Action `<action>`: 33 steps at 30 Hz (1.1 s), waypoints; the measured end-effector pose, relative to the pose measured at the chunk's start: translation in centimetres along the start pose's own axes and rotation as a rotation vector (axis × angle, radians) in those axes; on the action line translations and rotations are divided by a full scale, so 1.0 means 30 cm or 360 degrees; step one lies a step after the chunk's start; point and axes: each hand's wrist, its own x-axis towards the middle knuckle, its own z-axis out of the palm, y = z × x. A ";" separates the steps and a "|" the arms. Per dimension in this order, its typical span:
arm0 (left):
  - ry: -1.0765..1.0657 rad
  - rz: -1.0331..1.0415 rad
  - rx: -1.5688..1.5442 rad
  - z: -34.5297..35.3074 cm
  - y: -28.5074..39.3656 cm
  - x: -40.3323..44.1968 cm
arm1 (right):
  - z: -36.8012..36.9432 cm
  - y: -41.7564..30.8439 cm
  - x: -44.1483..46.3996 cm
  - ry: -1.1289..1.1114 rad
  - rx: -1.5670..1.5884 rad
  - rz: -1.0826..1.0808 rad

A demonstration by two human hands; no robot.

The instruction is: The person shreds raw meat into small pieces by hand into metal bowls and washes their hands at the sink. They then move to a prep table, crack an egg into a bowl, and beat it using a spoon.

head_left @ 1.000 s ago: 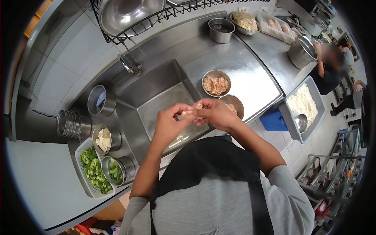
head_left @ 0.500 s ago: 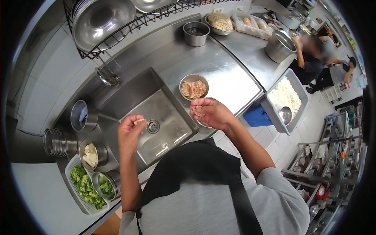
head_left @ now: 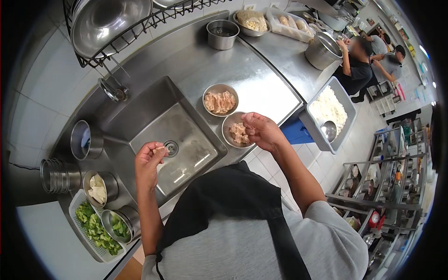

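Note:
My left hand (head_left: 148,165) is over the sink (head_left: 184,140), fingers closed on a small pale-pink piece of raw meat (head_left: 160,150). My right hand (head_left: 262,129) hovers at the right rim of a steel bowl (head_left: 227,123), its fingers pinched together. Whether anything is between those fingertips I cannot make out. Inside that bowl lie several chunks of raw meat (head_left: 238,132). Just behind it stands a second steel bowl (head_left: 205,99) filled with sliced raw meat (head_left: 220,101).
At left are a broccoli basket (head_left: 72,219), steel pots (head_left: 108,191) and stacked bowls (head_left: 59,175). A wire rack (head_left: 154,22) hangs above the faucet (head_left: 113,91). To the right stands a grey tub (head_left: 322,145) of white grains with a ladle (head_left: 329,130). Co-workers (head_left: 359,65) stand beyond.
The view has shifted slightly, moving the scene left and up. My right hand has moved right relative to the near bowl, exposing its meat chunks. My left hand keeps its meat piece.

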 end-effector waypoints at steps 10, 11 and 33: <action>0.0149 -0.0191 -0.0169 -0.096 -0.119 -0.020 | -0.058 0.108 0.025 0.0429 -0.1616 -0.0431; 0.0165 -0.0205 -0.0172 -0.100 -0.130 -0.022 | -0.063 0.117 0.036 0.0472 -0.1977 -0.0487; 0.0625 -0.0184 -0.0185 -0.081 -0.076 -0.177 | 0.092 0.003 0.623 0.0000 -0.3129 -0.0836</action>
